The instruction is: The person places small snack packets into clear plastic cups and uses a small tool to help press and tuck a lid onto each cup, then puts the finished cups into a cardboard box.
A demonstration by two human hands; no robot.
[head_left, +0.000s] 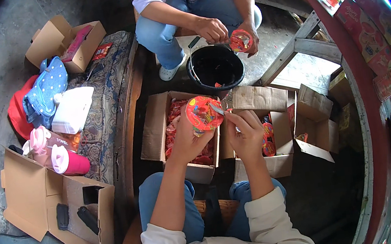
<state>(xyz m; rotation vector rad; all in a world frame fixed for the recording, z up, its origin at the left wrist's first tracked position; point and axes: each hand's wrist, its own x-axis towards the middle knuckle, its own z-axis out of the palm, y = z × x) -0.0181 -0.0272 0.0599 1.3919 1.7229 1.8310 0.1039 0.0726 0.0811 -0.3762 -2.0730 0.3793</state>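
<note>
Head view: left hand [186, 137] clasps cup [200, 115], right hand [247, 132] pinches knife [216, 108] at its top; shallow strokes look safest.

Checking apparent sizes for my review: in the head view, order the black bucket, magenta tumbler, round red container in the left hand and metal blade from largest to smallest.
1. Black bucket
2. Round red container and magenta tumbler: too alike to rank
3. Metal blade
</note>
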